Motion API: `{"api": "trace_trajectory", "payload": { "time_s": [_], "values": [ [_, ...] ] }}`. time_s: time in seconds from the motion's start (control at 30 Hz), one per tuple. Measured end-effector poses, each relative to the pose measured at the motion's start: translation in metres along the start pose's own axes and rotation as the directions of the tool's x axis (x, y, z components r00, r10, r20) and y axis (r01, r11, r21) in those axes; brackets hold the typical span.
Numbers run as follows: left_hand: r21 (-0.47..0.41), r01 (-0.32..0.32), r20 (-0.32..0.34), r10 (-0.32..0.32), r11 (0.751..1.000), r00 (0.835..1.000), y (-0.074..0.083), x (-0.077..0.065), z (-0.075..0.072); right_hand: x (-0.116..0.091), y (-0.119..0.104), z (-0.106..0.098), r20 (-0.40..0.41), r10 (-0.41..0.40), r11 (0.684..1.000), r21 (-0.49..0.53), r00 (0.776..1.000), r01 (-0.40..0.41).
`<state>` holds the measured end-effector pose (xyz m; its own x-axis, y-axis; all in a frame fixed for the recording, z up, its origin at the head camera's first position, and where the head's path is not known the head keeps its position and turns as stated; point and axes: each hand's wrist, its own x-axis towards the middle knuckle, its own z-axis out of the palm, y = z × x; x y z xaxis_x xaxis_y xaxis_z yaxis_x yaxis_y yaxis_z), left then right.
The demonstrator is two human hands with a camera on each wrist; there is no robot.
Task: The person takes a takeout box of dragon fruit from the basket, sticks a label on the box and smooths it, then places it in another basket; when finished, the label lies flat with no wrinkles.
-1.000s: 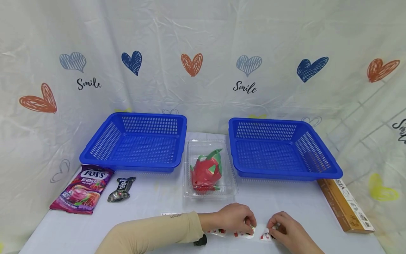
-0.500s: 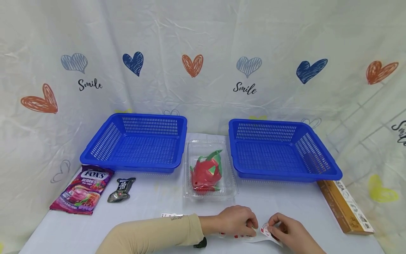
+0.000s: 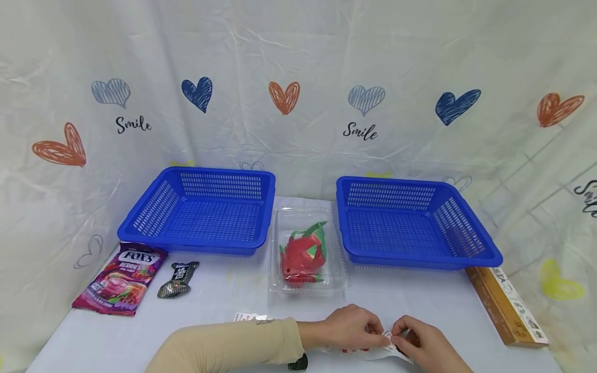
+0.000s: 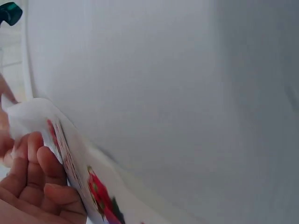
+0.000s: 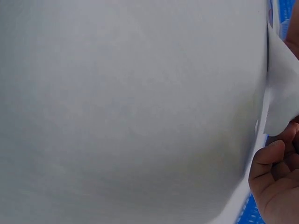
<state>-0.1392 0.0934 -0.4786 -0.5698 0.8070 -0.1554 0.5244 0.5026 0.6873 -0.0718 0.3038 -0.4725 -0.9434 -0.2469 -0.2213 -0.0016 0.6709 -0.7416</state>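
Observation:
A white strip of stickers [image 3: 356, 353] with red fruit prints lies low on the table, its right end lifted and curling. My left hand [image 3: 352, 329] lies over the strip, thumb and fingers pinching its raised end. From the right, my right hand [image 3: 426, 342] pinches that same end, fingertips almost meeting the left ones. In the left wrist view the printed strip [image 4: 105, 196] runs beside curled fingers. The right wrist view shows the strip's plain white underside [image 5: 282, 93] above the right hand. Behind the hands, a clear plastic clamshell box [image 3: 338, 274] contains a red and green dragon fruit [image 3: 303, 256].
Two blue baskets [image 3: 196, 246] stand at the back, the right basket [image 3: 420, 261] near a brown-and-white box [image 3: 510, 311]. At left lie a Fox's candy bag [image 3: 121, 280] and a small dark packet [image 3: 179, 280]. A dark object [image 3: 298, 362] and a printed label [image 3: 249, 317] show beside the left sleeve.
The strip's right end has risen off the table and curled. My left hand has shifted right to pinch that end; my right hand keeps its hold, nearly in place.

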Motion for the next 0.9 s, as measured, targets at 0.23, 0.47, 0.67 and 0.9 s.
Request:
{"api": "trace_trajectory", "payload": {
  "time_s": [0.23, 0.47, 0.67, 0.9],
  "values": [
    [-0.011, -0.001, -0.044, 0.001, 1.000, 0.999, 0.000, 0.002, 0.003, -0.002, 0.001, 0.000, 0.023, 0.095, 0.995, 0.039, 0.995, -0.096],
    [-0.049, 0.037, -0.083, -0.041, 0.998, 0.996, 0.002, 0.002, 0.004, -0.003, 0.000, -0.003, 0.026, 0.273, 0.962, -0.012, 0.962, -0.273],
    [-0.065, 0.065, -0.133, -0.074, 0.996, 0.988, 0.005, 0.001, 0.005, -0.003, 0.006, -0.020, 0.112, 0.261, 0.958, 0.089, 0.959, -0.271],
    [-0.057, 0.063, -0.156, -0.072, 0.996, 0.985, 0.005, -0.001, 0.007, -0.006, 0.019, -0.031, 0.282, 0.153, 0.898, 0.361, 0.947, -0.252]
  ]
}}
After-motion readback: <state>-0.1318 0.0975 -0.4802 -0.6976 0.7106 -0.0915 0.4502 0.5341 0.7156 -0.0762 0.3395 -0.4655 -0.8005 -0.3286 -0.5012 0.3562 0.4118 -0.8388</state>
